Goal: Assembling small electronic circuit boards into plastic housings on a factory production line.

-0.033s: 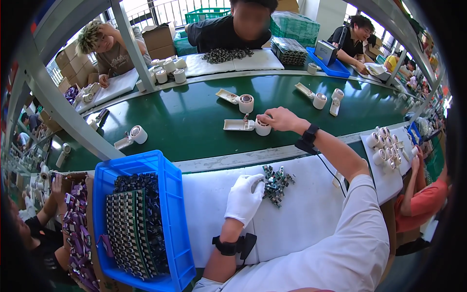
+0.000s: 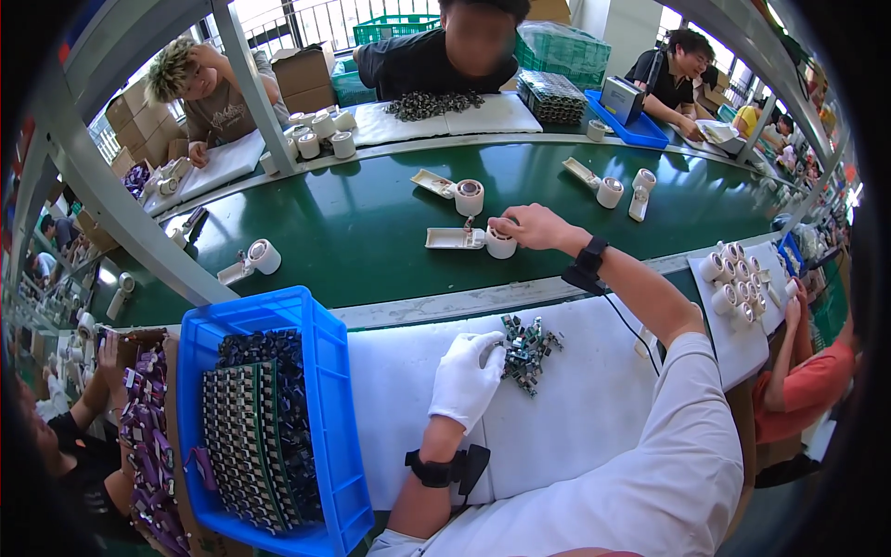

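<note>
My right hand (image 2: 538, 228), bare, has its fingers closed on the round head of a white plastic fan-like housing (image 2: 501, 246). That housing lies on the green conveyor belt (image 2: 371, 269), its open handle shell (image 2: 453, 239) pointing left and small wires showing at the joint. My left hand (image 2: 464, 379), in a white glove, rests on the white foam mat (image 2: 575, 418). Its thumb and fingers curl together at the left edge of a pile of small green circuit boards (image 2: 527, 357). Whatever lies between those fingertips is too small to make out.
A blue crate (image 2: 339, 436) of circuit board panels stands left of the mat. Other white housings (image 2: 470, 197) lie on the belt. A slanted metal post (image 2: 121, 218) crosses the left side. Co-workers sit across the belt and at both sides. A black cable (image 2: 633, 327) hangs by my right forearm.
</note>
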The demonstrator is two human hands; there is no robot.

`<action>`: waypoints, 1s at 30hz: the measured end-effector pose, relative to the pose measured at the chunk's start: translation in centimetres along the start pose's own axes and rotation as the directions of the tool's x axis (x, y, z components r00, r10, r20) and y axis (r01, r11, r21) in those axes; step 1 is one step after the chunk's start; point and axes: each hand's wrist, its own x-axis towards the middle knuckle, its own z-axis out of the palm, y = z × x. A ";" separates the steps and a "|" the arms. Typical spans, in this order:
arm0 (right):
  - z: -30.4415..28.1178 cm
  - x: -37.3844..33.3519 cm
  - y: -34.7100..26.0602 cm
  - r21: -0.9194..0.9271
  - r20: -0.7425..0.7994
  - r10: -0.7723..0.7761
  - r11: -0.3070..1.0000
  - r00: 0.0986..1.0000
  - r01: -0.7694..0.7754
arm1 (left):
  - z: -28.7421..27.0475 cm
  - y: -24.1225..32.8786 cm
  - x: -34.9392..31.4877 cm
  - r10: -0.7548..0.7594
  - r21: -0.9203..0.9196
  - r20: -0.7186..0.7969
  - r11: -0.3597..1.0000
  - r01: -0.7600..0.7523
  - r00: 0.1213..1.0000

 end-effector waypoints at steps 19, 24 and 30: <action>4.0 7.4 -3.2 0.046 -0.308 -0.163 0.982 0.937 0.185 | -0.3 0.1 -0.1 -0.021 0.000 0.003 1.000 0.021 1.000; 4.1 9.0 -3.7 0.080 -0.365 -0.132 0.982 0.922 0.172 | 0.2 -0.3 0.1 0.001 0.006 -0.013 1.000 -0.001 1.000; 1.6 6.3 -3.5 0.177 -0.392 -0.125 0.962 0.911 0.209 | -0.1 -0.2 -0.1 -0.039 -0.029 -0.008 0.999 0.038 0.999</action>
